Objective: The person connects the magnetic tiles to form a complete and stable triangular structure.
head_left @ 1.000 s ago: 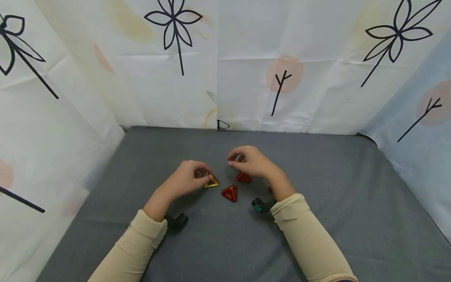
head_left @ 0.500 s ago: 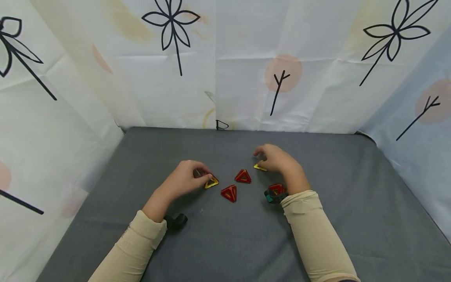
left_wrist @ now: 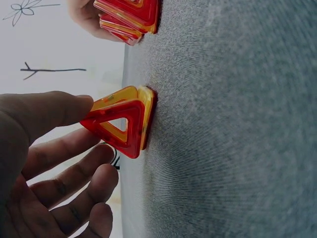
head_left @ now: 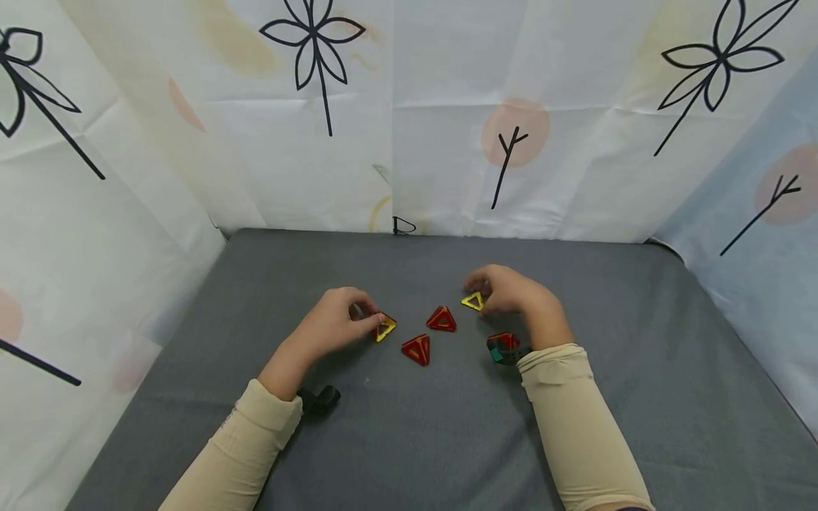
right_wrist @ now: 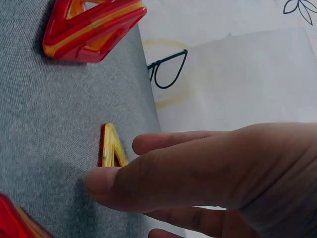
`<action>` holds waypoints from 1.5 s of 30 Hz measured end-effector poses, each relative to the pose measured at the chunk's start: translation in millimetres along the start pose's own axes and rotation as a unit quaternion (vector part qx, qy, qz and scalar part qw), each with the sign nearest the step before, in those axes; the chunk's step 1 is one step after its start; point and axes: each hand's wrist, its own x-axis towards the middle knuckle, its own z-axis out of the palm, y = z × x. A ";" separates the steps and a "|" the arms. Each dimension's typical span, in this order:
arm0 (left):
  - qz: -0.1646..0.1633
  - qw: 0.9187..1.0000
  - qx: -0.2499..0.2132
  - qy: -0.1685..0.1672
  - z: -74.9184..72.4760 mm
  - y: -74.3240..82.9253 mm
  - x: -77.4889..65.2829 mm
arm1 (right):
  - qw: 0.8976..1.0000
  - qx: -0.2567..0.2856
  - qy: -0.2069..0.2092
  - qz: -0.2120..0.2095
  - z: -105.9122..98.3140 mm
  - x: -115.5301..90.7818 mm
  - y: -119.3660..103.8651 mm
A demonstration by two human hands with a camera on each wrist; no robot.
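My left hand [head_left: 332, 323] pinches a small red-and-yellow triangular tile [left_wrist: 135, 126] between its thumb and fingers. In the left wrist view this red tile leans against yellow tiles, with their base on the grey cloth. My right hand [head_left: 514, 292] is over a flat yellow triangular tile [right_wrist: 108, 144] lying on the cloth. Its thumb [right_wrist: 101, 182] overlaps the tile's near part in the right wrist view, and the fingers are loosely bent, spread apart from the thumb. Between the hands stand two red triangular pyramids, one farther back [head_left: 434, 324] and one nearer [head_left: 416, 350].
Another red triangular piece [head_left: 505, 339] sits beneath the right wrist, partly covered by the black wrist camera [head_left: 511, 355]. A dark grey cloth [head_left: 409, 440] covers the table. White patterned curtains [head_left: 447, 163] enclose its back and sides.
My right hand has moved right and away from the red pyramids to the yellow tile, now more exposed. My left hand stays nearly in place, its tile turned slightly.
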 end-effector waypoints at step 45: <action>0.002 0.999 0.021 0.029 6.1 -1.6 2.4 | 0.976 0.047 0.153 -0.150 28.0 12.3 -56.1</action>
